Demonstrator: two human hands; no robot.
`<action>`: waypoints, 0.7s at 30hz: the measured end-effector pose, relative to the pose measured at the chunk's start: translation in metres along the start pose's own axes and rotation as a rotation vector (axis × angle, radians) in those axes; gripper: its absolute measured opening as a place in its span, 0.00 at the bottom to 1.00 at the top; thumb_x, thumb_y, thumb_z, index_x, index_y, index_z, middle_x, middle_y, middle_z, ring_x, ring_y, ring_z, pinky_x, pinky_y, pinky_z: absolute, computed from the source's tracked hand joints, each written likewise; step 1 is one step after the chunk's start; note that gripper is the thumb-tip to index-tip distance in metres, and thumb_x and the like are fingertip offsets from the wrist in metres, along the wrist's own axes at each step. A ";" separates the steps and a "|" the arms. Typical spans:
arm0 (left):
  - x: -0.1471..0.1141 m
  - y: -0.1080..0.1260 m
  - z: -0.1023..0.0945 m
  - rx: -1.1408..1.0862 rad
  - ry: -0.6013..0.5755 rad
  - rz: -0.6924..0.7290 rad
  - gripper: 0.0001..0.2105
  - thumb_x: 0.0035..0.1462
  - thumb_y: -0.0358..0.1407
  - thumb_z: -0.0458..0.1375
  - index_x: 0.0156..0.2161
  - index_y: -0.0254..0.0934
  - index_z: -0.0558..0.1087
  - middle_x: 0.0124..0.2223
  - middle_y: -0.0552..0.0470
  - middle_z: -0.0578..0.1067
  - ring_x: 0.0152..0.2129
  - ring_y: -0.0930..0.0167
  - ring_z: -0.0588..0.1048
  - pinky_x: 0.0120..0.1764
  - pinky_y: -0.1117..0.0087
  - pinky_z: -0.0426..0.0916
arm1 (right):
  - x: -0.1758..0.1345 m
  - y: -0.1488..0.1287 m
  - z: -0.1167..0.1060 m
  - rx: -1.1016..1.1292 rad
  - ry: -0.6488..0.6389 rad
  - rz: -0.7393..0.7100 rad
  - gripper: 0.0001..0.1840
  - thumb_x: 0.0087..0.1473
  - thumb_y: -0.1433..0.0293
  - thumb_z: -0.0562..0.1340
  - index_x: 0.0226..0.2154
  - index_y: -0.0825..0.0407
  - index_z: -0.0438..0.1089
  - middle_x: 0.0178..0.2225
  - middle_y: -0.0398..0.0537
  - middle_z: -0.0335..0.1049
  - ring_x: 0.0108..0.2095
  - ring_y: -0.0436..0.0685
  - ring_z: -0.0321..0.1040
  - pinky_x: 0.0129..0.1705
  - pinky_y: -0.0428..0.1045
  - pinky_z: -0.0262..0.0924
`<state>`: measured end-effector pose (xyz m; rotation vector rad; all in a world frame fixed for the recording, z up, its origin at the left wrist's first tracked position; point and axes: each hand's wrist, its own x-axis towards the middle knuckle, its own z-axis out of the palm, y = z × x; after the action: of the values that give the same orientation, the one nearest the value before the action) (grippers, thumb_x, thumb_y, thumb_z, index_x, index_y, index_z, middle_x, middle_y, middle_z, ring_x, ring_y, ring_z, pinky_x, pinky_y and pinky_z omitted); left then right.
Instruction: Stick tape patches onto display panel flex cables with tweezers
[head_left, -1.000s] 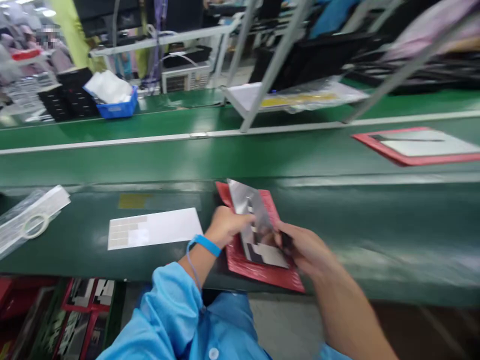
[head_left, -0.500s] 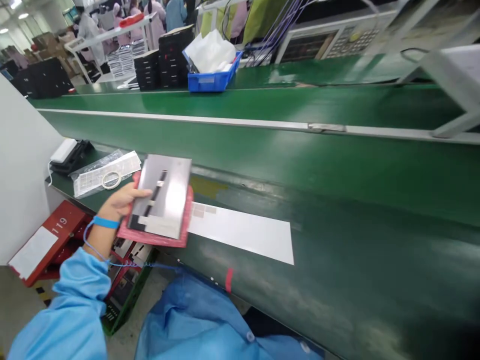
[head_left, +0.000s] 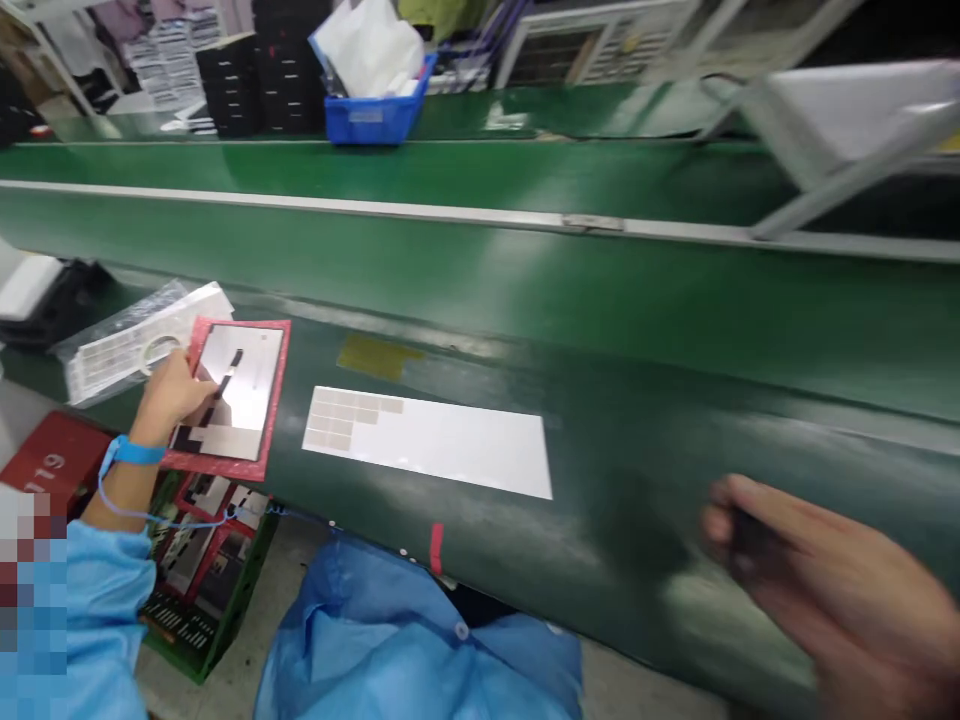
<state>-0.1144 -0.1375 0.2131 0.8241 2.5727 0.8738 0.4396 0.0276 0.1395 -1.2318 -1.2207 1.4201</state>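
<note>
My left hand point(head_left: 171, 400) grips the left edge of a flat display panel point(head_left: 244, 385), thumb on top. The panel has a silvery back with a dark strip and lies on a pink bubble-wrap sheet point(head_left: 276, 400) at the bench's left. Off to the right, my right hand point(head_left: 817, 570) hangs over the bench, blurred, with its fingers curled in; what they hold, if anything, is hidden. Between the hands lies a long white sheet point(head_left: 450, 447) with rows of beige labels at its left end.
Behind my left hand are a plastic bag with label sheets point(head_left: 112, 350) and a tape roll point(head_left: 160, 350). A green crate point(head_left: 202, 660) of panels stands below the bench edge. A blue bin point(head_left: 367, 120) and black stacked trays point(head_left: 229, 90) sit at the back. A metal frame point(head_left: 825, 190) rises at right.
The panel and its pink wrap have come down onto the bench in my left hand. My right hand has come into view at the right. The camera's view has shifted.
</note>
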 end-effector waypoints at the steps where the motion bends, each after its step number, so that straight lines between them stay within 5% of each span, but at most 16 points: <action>1: -0.008 0.012 0.008 0.032 0.074 0.080 0.24 0.44 0.37 0.71 0.47 0.29 0.76 0.54 0.34 0.78 0.65 0.33 0.62 0.65 0.29 0.52 | 0.001 -0.004 0.009 -0.043 0.032 0.106 0.23 0.33 0.49 0.81 0.15 0.45 0.76 0.14 0.56 0.64 0.11 0.55 0.60 0.09 0.50 0.51; 3: -0.034 0.039 0.035 0.042 0.116 0.248 0.26 0.52 0.38 0.67 0.56 0.31 0.75 0.64 0.36 0.72 0.70 0.40 0.57 0.71 0.36 0.46 | -0.003 -0.014 0.041 -0.066 0.088 0.179 0.21 0.36 0.51 0.82 0.21 0.47 0.78 0.23 0.57 0.74 0.20 0.54 0.69 0.17 0.45 0.63; 4: -0.053 0.053 0.052 0.021 0.066 0.325 0.23 0.56 0.39 0.65 0.56 0.33 0.76 0.63 0.39 0.74 0.67 0.47 0.64 0.71 0.44 0.53 | -0.007 -0.019 0.062 -0.041 0.105 0.135 0.22 0.39 0.51 0.81 0.22 0.48 0.77 0.24 0.55 0.75 0.21 0.53 0.70 0.19 0.44 0.65; 7: -0.114 0.093 0.105 -0.186 -0.427 0.580 0.19 0.64 0.42 0.62 0.57 0.38 0.79 0.56 0.46 0.81 0.53 0.61 0.78 0.59 0.59 0.70 | -0.019 -0.031 0.127 0.026 0.026 -0.013 0.24 0.48 0.49 0.78 0.28 0.50 0.76 0.27 0.51 0.77 0.24 0.54 0.72 0.26 0.46 0.69; 9: -0.145 0.113 0.131 -0.257 -0.600 0.636 0.13 0.66 0.42 0.62 0.50 0.38 0.82 0.49 0.48 0.84 0.45 0.64 0.80 0.50 0.64 0.72 | -0.026 -0.035 0.158 0.060 -0.030 -0.098 0.23 0.52 0.50 0.77 0.31 0.50 0.74 0.27 0.48 0.77 0.26 0.55 0.74 0.28 0.47 0.71; 11: -0.158 0.124 0.144 -0.290 -0.645 0.627 0.09 0.68 0.39 0.61 0.40 0.38 0.83 0.38 0.52 0.84 0.34 0.69 0.78 0.39 0.67 0.68 | -0.027 -0.036 0.175 0.079 -0.062 -0.151 0.20 0.56 0.52 0.76 0.32 0.50 0.73 0.27 0.46 0.77 0.26 0.56 0.75 0.29 0.48 0.72; 15: -0.131 0.128 0.147 -0.300 -0.559 0.617 0.12 0.70 0.38 0.59 0.36 0.39 0.81 0.32 0.55 0.81 0.28 0.71 0.75 0.34 0.69 0.65 | -0.005 -0.033 0.185 0.126 -0.180 -0.148 0.16 0.53 0.59 0.77 0.34 0.50 0.75 0.30 0.47 0.79 0.29 0.57 0.78 0.34 0.50 0.76; 18: -0.083 0.120 0.151 -0.114 -0.417 0.797 0.08 0.70 0.37 0.60 0.46 0.39 0.82 0.47 0.50 0.84 0.44 0.66 0.78 0.49 0.64 0.69 | 0.031 -0.025 0.194 0.157 -0.195 -0.108 0.15 0.50 0.62 0.77 0.33 0.51 0.76 0.31 0.48 0.80 0.31 0.56 0.78 0.34 0.48 0.76; 21: -0.045 0.107 0.159 0.252 -0.293 0.869 0.15 0.68 0.32 0.60 0.58 0.39 0.78 0.63 0.45 0.76 0.58 0.56 0.70 0.57 0.53 0.66 | 0.066 -0.010 0.213 0.119 -0.131 -0.087 0.16 0.47 0.61 0.77 0.31 0.52 0.75 0.29 0.48 0.79 0.28 0.54 0.76 0.29 0.46 0.74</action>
<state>0.0367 -0.0223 0.1622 2.0447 2.0480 0.5462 0.2204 0.0663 0.1462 -1.0063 -1.2429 1.5052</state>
